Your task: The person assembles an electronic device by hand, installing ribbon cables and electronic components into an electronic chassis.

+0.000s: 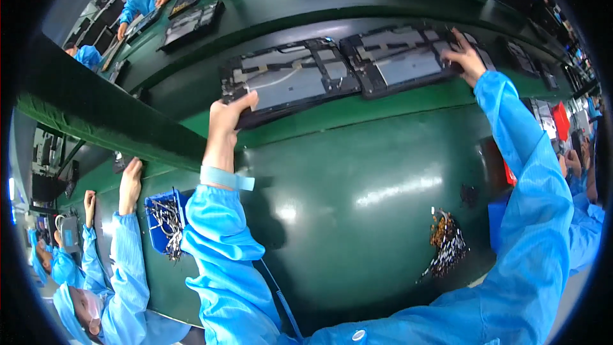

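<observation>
My left hand point(225, 122) grips the near left corner of an opened flat device point(287, 80), thumb on top, fingers curled under the edge and hidden. My right hand point(465, 59) lies on the far right end of a second opened device point(399, 57); fingertips press on it, but I cannot tell whether they clasp anything. Both devices lie side by side, touching, on the dark conveyor belt point(191, 89) beyond the glossy green bench point(357, 179).

Inner parts show only as grey plates, black frames and one pale cable; fine detail blurred. Sleeves are crinkled blue fabric, a light blue strap point(225, 177) on my left wrist.

On the bench: a tangled heap of small brown and white parts point(447, 246) at right, a blue bin point(163, 220) of wiry pieces at left, partly covered by my sleeve. A neighbour's hand point(131, 179) rests at the bench edge.
</observation>
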`<control>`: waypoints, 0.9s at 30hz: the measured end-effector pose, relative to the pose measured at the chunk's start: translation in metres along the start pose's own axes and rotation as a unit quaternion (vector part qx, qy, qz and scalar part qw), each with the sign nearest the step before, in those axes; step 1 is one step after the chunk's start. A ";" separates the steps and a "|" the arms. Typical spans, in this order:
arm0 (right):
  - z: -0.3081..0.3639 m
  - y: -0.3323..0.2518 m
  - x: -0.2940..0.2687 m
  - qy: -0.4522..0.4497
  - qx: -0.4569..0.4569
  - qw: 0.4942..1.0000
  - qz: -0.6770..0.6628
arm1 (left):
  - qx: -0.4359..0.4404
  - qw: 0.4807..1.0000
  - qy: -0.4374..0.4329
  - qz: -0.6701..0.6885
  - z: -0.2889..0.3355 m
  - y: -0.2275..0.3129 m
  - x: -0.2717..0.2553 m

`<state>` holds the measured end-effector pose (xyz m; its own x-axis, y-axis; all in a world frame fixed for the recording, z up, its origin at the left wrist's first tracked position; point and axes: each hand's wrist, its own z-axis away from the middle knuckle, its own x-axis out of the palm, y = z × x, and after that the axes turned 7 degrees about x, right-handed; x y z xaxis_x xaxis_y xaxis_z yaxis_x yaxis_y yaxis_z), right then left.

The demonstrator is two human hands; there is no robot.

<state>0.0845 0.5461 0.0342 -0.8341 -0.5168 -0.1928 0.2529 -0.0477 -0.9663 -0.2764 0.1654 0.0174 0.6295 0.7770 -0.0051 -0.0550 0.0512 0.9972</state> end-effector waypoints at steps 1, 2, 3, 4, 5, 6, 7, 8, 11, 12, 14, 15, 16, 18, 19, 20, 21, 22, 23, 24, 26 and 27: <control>0.018 -0.017 0.001 0.004 0.006 0.998 -0.054 | -0.054 0.998 0.006 0.038 0.013 0.018 0.005; 0.015 -0.026 -0.012 -0.019 -0.024 0.999 -0.030 | -0.088 0.987 -0.007 0.133 0.022 0.031 0.004; 0.006 -0.037 -0.037 -0.034 -0.056 0.998 0.000 | -0.121 0.965 -0.027 0.232 0.029 0.041 0.007; 0.005 -0.046 -0.056 -0.046 -0.066 0.997 0.005 | -0.121 0.969 -0.012 0.214 0.050 0.058 0.024; 0.002 -0.056 -0.073 -0.064 -0.081 0.995 0.007 | -0.096 0.960 -0.024 0.260 0.055 0.050 0.025; -0.002 -0.061 -0.103 -0.104 -0.057 0.992 0.039 | -0.077 0.956 -0.011 0.283 0.071 0.052 0.035; 0.014 -0.067 -0.108 -0.143 -0.061 0.988 0.018 | -0.056 0.952 0.010 0.302 0.094 0.052 0.045; 0.025 -0.071 -0.119 -0.157 -0.074 0.985 0.010 | -0.031 0.950 0.037 0.310 0.120 0.053 0.053; 0.061 -0.069 -0.126 -0.216 -0.110 0.970 0.016 | 0.008 0.941 0.070 0.332 0.195 0.039 0.073; 0.063 -0.063 -0.112 -0.246 -0.110 0.962 0.037 | 0.010 0.942 0.087 0.325 0.220 0.034 0.073; 0.081 -0.063 -0.060 -0.325 -0.081 0.941 0.036 | 0.007 0.936 0.128 0.329 0.272 0.022 0.076; 0.081 -0.059 -0.043 -0.363 -0.075 0.928 0.043 | 0.006 0.928 0.149 0.341 0.297 0.019 0.081; 0.083 -0.055 -0.021 -0.390 -0.030 0.919 0.042 | 0.007 0.914 0.190 0.357 0.318 0.007 0.087; 0.092 -0.056 0.032 -0.452 0.085 0.887 0.040 | 0.024 0.902 0.237 0.360 0.353 -0.011 0.087; 0.088 -0.048 0.036 -0.461 0.094 0.881 0.053 | 0.027 0.904 0.229 0.361 0.367 -0.018 0.088; 0.090 -0.049 0.035 -0.465 0.114 0.876 0.061 | -0.017 0.913 0.213 0.348 0.380 -0.020 0.089; 0.084 -0.041 0.041 -0.479 0.141 0.864 0.064 | -0.067 0.919 0.208 0.328 0.393 -0.025 0.086; 0.077 -0.038 0.038 -0.494 0.121 0.857 0.082 | -0.098 0.928 0.141 0.331 0.412 -0.044 0.075; 0.069 -0.030 0.038 -0.504 0.103 0.852 0.098 | -0.097 0.941 0.086 0.312 0.418 -0.036 0.069; 0.073 -0.037 0.040 -0.485 0.137 0.852 0.141 | -0.142 0.947 0.005 0.288 0.422 -0.034 0.051; 0.066 -0.040 0.039 -0.499 0.144 0.827 0.215 | -0.217 0.948 -0.148 0.177 0.422 -0.019 0.011; 0.070 -0.039 0.041 -0.501 0.140 0.828 0.211 | -0.248 0.939 -0.221 0.092 0.413 -0.005 -0.007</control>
<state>0.0746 0.4673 0.0762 0.1464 -0.9807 -0.1297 0.6385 0.1938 -0.7448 0.0395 -0.0989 0.0435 0.8282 0.4704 0.3046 -0.4791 0.3124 0.8203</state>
